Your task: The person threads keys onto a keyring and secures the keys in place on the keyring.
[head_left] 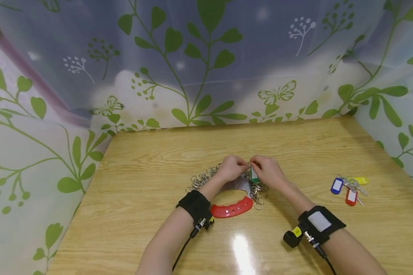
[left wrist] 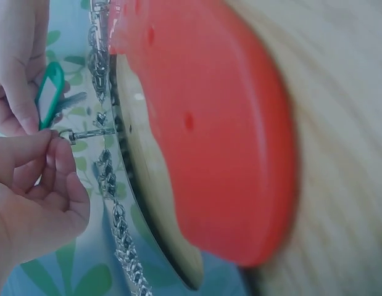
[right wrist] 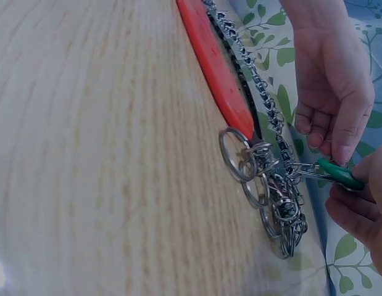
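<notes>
A curved metal plate with a red handle lies on the table, small metal clasps and rings strung along its outer edge. My left hand is at the plate's far edge. In the left wrist view its thumb and finger pinch the end of one metal clasp that sticks out from the edge. Close beside it, my right hand grips a green key tag with a pale label. A key shows by the tag. Fingers partly hide where tag and clasp meet.
To the right on the wooden table lies a group of keys with a blue tag, a red tag and a yellow tag. Larger loose rings hang at the plate's right end. A leaf-patterned cloth stands behind.
</notes>
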Demonstrator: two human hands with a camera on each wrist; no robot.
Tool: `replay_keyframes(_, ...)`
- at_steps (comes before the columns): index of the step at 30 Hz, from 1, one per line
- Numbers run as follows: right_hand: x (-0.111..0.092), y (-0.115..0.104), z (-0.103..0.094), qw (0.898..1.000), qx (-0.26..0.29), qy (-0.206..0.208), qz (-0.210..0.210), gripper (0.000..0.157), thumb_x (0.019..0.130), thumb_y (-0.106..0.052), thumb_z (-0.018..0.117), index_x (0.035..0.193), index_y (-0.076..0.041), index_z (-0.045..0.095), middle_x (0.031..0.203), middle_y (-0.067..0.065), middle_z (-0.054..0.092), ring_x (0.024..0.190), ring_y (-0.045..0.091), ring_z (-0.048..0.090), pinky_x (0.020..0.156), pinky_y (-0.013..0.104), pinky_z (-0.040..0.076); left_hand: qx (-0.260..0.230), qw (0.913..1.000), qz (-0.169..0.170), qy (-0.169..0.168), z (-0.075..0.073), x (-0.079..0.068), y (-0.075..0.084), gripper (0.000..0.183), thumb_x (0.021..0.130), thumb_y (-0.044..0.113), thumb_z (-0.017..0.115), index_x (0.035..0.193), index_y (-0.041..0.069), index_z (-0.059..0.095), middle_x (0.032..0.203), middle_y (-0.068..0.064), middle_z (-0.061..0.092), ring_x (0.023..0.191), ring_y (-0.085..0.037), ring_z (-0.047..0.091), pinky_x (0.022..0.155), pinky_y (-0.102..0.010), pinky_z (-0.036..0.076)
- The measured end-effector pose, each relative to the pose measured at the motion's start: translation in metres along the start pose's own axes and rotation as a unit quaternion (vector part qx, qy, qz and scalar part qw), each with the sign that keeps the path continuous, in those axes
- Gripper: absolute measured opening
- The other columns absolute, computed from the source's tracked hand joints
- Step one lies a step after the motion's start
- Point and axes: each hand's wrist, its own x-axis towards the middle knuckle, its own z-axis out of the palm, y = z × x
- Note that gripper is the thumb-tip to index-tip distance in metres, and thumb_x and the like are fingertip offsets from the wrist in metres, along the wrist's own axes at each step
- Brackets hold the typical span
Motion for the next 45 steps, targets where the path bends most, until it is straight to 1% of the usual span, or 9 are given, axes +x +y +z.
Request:
replay_keyframes(6, -0.0009, -0.0016, 0.0009, 1.0, -0.005, 0.001, -0.013, 0.008, 0.089, -0.002, 0.059, 0.092, 0.001, 0.065, 0.08, 0.011, 0.065, 0.058, 0.013, 0.052, 0.052, 0.028, 0.042, -0.02, 0.9997, -0.017, 0.003, -0.0004, 0.0009, -0.0004, 0.022, 0.093, 0.016, 0.057, 0.08, 0.003, 0.07, 0.061, 0.0, 0.053, 0.05, -0.011, 0.041, 0.049, -0.021, 0.031)
replay_keyframes(12, -0.0008, -0.0013, 0.0022, 0.999, -0.022, 0.008, -0.038, 0.005, 0.087, 0.0, 0.06, 0.089, 0.001, 0.065, 0.081, 0.013, 0.066, 0.061, 0.017, 0.057, 0.053, 0.03, 0.045, -0.073, 0.9957, -0.056, 0.011, 0.0012, 0.0032, -0.0016, 0.02, 0.091, 0.017, 0.06, 0.086, 0.002, 0.073, 0.068, -0.002, 0.061, 0.06, -0.014, 0.053, 0.053, -0.021, 0.037)
replay_keyframes(16, -0.0003, -0.0013, 0.0019, 1.0, -0.013, 0.001, -0.015, 0.007, 0.088, -0.002, 0.06, 0.092, 0.002, 0.065, 0.084, 0.013, 0.066, 0.063, 0.018, 0.057, 0.056, 0.032, 0.046, -0.108, 0.9918, -0.067, 0.019, 0.0025, 0.0036, -0.0024, 0.017, 0.089, 0.016, 0.064, 0.088, 0.001, 0.073, 0.071, -0.006, 0.064, 0.066, -0.017, 0.057, 0.057, -0.022, 0.04)
replay_keyframes(20, 0.0003, -0.0001, 0.0006, 1.0, 0.012, 0.0, 0.027, 0.009, 0.089, -0.003, 0.059, 0.093, 0.002, 0.065, 0.081, 0.012, 0.066, 0.062, 0.016, 0.054, 0.056, 0.032, 0.043, -0.059, 0.9979, -0.026, 0.007, 0.0023, 0.0031, -0.0028, 0.015, 0.088, 0.015, 0.065, 0.094, 0.004, 0.073, 0.082, -0.005, 0.067, 0.068, -0.012, 0.056, 0.059, -0.021, 0.042)
replay_keyframes(24, 0.0009, 0.0008, 0.0006, 0.999, 0.023, 0.009, 0.03, 0.008, 0.088, -0.002, 0.059, 0.091, 0.002, 0.065, 0.078, 0.012, 0.065, 0.06, 0.016, 0.053, 0.056, 0.033, 0.042, 0.012, 0.9997, 0.014, 0.014, 0.0023, 0.0014, -0.0019, 0.017, 0.091, 0.015, 0.061, 0.099, 0.005, 0.072, 0.09, -0.005, 0.067, 0.065, -0.009, 0.052, 0.058, -0.019, 0.039)
replay_keyframes(29, 0.0006, 0.0003, 0.0023, 1.0, 0.006, 0.01, 0.016, 0.007, 0.088, -0.002, 0.06, 0.09, 0.002, 0.065, 0.077, 0.011, 0.064, 0.061, 0.015, 0.053, 0.057, 0.032, 0.043, 0.025, 0.9988, 0.003, 0.041, 0.0055, 0.0008, -0.0016, 0.019, 0.092, 0.016, 0.059, 0.099, 0.005, 0.072, 0.089, -0.004, 0.067, 0.063, -0.008, 0.051, 0.057, -0.018, 0.039)
replay_keyframes(36, 0.0003, -0.004, 0.0031, 1.0, -0.021, 0.012, -0.007, 0.006, 0.087, -0.001, 0.06, 0.091, 0.002, 0.065, 0.081, 0.012, 0.065, 0.063, 0.018, 0.057, 0.056, 0.033, 0.046, -0.042, 0.9974, -0.043, 0.04, 0.001, 0.0002, 0.0038, 0.018, 0.091, 0.014, 0.059, 0.091, 0.003, 0.073, 0.072, -0.007, 0.064, 0.056, -0.01, 0.049, 0.05, -0.02, 0.037)
replay_keyframes(41, 0.0005, -0.0031, 0.0046, 0.998, -0.028, 0.028, -0.045, 0.005, 0.086, 0.002, 0.061, 0.088, 0.002, 0.065, 0.083, 0.014, 0.066, 0.068, 0.023, 0.061, 0.059, 0.036, 0.048, -0.093, 0.9922, -0.075, 0.035, -0.0018, 0.0012, 0.0063, 0.017, 0.089, 0.011, 0.061, 0.09, -0.001, 0.072, 0.075, -0.013, 0.065, 0.058, -0.013, 0.052, 0.051, -0.02, 0.038)
replay_keyframes(45, 0.0004, -0.0022, 0.005, 0.995, -0.024, 0.045, -0.084, 0.006, 0.087, 0.0, 0.059, 0.085, 0.001, 0.064, 0.08, 0.013, 0.065, 0.066, 0.023, 0.061, 0.057, 0.035, 0.048, -0.142, 0.9838, -0.103, 0.033, -0.0031, 0.0014, 0.0066, 0.015, 0.087, 0.009, 0.062, 0.088, -0.003, 0.072, 0.076, -0.011, 0.065, 0.068, -0.022, 0.059, 0.057, -0.026, 0.044)
